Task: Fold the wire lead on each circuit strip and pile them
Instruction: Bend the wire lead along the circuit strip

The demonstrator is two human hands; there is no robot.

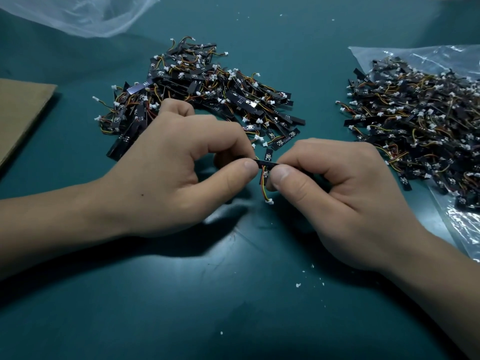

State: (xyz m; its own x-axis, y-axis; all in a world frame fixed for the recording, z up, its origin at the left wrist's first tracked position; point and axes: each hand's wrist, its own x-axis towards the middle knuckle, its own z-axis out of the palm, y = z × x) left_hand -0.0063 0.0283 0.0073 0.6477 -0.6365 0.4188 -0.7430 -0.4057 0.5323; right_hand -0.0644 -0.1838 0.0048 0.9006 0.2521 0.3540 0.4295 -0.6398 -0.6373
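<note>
A small black circuit strip is held level between both hands above the green table. My left hand pinches its left end between thumb and forefinger. My right hand pinches its right end the same way. Its red, yellow and orange wire lead hangs down between my thumbs and ends in a white connector. A second short strip stands just behind the held one. Beyond my left hand lies a heap of strips. Another heap of strips lies on a clear bag at the right.
The clear plastic bag under the right heap reaches the right edge. A crumpled clear bag lies at the far left. A brown cardboard sheet covers the left edge. White crumbs dot the green table.
</note>
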